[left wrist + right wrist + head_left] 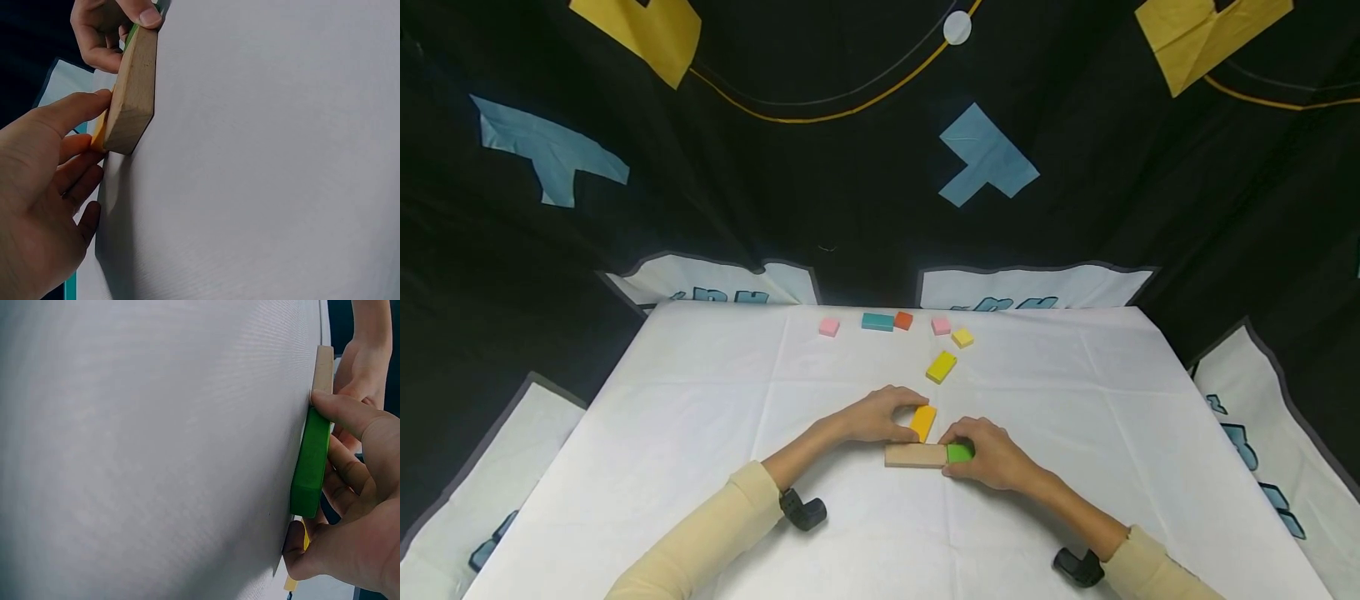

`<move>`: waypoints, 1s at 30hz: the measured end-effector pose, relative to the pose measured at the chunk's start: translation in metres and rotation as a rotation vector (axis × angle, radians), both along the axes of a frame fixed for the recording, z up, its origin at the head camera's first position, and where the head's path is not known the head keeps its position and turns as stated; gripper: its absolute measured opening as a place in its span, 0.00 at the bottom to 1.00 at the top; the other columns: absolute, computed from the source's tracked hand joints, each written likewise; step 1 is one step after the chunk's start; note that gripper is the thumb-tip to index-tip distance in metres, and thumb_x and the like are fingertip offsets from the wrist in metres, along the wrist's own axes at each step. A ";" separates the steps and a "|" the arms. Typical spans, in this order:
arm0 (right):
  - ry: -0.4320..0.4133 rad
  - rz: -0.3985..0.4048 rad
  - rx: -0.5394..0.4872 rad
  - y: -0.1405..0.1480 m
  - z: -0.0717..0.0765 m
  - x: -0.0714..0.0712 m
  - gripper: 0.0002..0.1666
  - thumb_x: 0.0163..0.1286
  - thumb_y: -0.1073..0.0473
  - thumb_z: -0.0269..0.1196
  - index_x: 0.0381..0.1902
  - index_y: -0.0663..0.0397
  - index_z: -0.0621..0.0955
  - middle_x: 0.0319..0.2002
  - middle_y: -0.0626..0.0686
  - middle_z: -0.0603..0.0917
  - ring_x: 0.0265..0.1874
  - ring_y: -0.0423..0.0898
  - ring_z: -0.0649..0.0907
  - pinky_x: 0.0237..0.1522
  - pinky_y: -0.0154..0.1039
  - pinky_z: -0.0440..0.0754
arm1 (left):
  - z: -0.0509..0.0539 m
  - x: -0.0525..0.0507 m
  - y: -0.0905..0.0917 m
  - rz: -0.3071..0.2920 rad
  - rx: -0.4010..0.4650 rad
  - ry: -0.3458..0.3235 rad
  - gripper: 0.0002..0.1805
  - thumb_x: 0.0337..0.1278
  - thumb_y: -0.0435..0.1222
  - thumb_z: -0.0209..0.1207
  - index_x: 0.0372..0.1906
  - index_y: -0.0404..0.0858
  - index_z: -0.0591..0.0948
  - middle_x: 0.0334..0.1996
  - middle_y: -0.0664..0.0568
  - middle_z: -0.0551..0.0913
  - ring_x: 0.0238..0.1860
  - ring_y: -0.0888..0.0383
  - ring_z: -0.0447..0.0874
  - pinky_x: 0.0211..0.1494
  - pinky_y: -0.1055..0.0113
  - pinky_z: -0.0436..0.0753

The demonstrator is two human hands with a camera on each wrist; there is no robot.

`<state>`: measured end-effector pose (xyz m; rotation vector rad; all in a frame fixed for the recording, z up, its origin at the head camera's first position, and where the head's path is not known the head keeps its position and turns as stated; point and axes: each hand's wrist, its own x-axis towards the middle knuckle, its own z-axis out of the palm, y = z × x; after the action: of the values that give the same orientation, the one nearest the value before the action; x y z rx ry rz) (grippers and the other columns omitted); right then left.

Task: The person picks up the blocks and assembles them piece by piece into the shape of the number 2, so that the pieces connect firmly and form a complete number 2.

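My left hand (876, 415) pinches an orange block (923, 422) between thumb and fingers, just behind a long plain wooden block (916, 455) that lies on the white table. In the left wrist view, the orange block (99, 131) shows only as a sliver behind the wooden block (134, 87). At the wooden block's right end is a green block (958, 453), gripped by my right hand (988, 454). The right wrist view has the thumb where the green block (310, 462) meets the wooden one (323, 369); the fingers are around its far side.
Beyond the hands lie a yellow block (941, 367) and a smaller pale yellow one (962, 337). Along the back of the table (1037, 517) are two pink blocks (829, 327), a teal block (877, 322) and a red-orange block (903, 320). A black curtain hangs behind.
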<state>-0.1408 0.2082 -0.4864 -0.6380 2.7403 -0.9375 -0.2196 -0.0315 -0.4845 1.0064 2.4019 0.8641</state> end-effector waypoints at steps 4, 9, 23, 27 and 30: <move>-0.003 -0.006 0.003 0.000 0.000 0.000 0.16 0.57 0.53 0.76 0.42 0.42 0.85 0.38 0.36 0.80 0.37 0.43 0.72 0.38 0.43 0.65 | 0.000 0.001 0.000 0.002 0.007 0.009 0.31 0.59 0.42 0.69 0.67 0.41 0.77 0.65 0.51 0.76 0.65 0.53 0.70 0.70 0.56 0.68; -0.007 -0.007 0.009 0.000 0.001 0.000 0.16 0.57 0.53 0.76 0.42 0.42 0.85 0.37 0.37 0.80 0.37 0.43 0.72 0.38 0.43 0.65 | -0.001 0.001 0.000 0.007 0.009 0.005 0.31 0.59 0.42 0.68 0.67 0.42 0.76 0.65 0.53 0.76 0.65 0.54 0.70 0.70 0.56 0.67; -0.015 -0.009 0.006 0.000 0.002 0.000 0.15 0.56 0.52 0.77 0.42 0.42 0.85 0.37 0.36 0.80 0.38 0.43 0.72 0.39 0.44 0.65 | 0.000 0.001 0.000 -0.007 0.008 0.001 0.31 0.60 0.42 0.67 0.68 0.42 0.75 0.65 0.53 0.76 0.66 0.53 0.69 0.70 0.54 0.67; -0.016 -0.010 0.008 0.000 0.002 0.000 0.15 0.56 0.52 0.77 0.41 0.41 0.85 0.37 0.36 0.80 0.38 0.43 0.72 0.39 0.44 0.65 | 0.001 0.003 -0.001 0.002 0.013 -0.012 0.30 0.63 0.42 0.64 0.69 0.42 0.74 0.67 0.53 0.74 0.67 0.53 0.68 0.71 0.53 0.67; -0.017 -0.008 0.001 0.000 0.002 0.000 0.15 0.56 0.52 0.77 0.41 0.41 0.85 0.36 0.36 0.79 0.38 0.43 0.72 0.39 0.44 0.65 | 0.002 0.005 -0.002 0.006 0.011 -0.009 0.29 0.66 0.43 0.61 0.70 0.42 0.73 0.67 0.53 0.74 0.68 0.53 0.68 0.71 0.54 0.66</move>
<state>-0.1409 0.2077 -0.4847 -0.6167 2.7308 -0.9386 -0.2150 -0.0333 -0.4823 0.9986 2.3962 0.8833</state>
